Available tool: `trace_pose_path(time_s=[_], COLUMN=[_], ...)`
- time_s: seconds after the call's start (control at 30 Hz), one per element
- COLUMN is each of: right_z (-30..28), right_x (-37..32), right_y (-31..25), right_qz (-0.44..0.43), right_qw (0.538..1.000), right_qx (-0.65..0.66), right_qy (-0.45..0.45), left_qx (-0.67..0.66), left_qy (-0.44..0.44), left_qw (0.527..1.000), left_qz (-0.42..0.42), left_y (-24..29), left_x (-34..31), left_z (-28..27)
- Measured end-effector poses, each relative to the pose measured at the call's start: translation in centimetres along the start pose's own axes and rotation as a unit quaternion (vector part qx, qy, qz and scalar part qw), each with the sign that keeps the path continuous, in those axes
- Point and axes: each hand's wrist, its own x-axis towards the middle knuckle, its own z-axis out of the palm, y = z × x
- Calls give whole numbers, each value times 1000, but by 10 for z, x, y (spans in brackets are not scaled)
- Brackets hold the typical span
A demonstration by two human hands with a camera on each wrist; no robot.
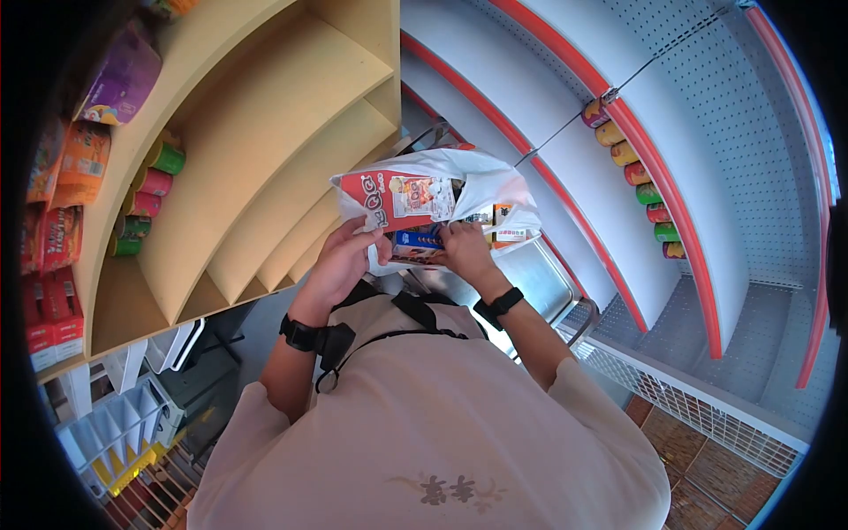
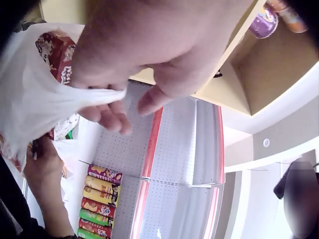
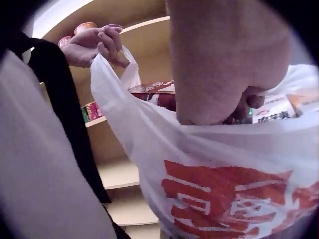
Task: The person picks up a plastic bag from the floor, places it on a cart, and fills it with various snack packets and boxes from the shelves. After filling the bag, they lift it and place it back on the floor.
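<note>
A white plastic bag (image 1: pixel 499 181) with red print hangs open in front of my body, full of packaged goods. My left hand (image 1: pixel 338 263) grips its handle loop at the left and draws it upward; the stretched plastic (image 2: pixel 102 97) runs between fingers and thumb. At the bag's mouth, my right hand (image 1: pixel 468 250) reaches in among the goods, fingertips at the right end of a blue package (image 1: pixel 417 239). The bag wall hides part of those fingers, and I cannot tell whether they grasp anything. A red-and-white snack package (image 1: pixel 364 190) stands at the bag's far side.
Beneath the bag is a shiny metal cart (image 1: pixel 552 274). Pale wooden shelves (image 1: pixel 291 79) curve along the left, holding colourful tubs and packets (image 1: pixel 84 159). White shelves with red edges (image 1: pixel 565 190) rise on the right, bearing a row of snack canisters (image 1: pixel 636 172).
</note>
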Motion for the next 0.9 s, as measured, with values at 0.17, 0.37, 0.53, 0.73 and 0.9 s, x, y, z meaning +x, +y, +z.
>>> trace_pose_path(time_s=[0.17, 0.37, 0.53, 0.73, 0.9], right_z=[-32, -171, -191, -144, -139], right_x=[9, -1, -22, -6, -21], right_y=[-19, 96, 115, 126, 117], right_qz=[13, 100, -20, 175, 136], right_qw=[941, 696, 611, 728, 632], right_qx=[334, 672, 747, 652, 750], right_qy=[57, 233, 261, 118, 141], left_qx=[61, 76, -11, 94, 135], left_qy=[117, 98, -11, 111, 163], left_qw=[989, 988, 989, 989, 977], left_qz=[-65, 91, 145, -7, -15], left_y=[-2, 32, 58, 21, 16], left_x=[-4, -33, -42, 1, 0], left_z=[3, 1, -7, -54, -53])
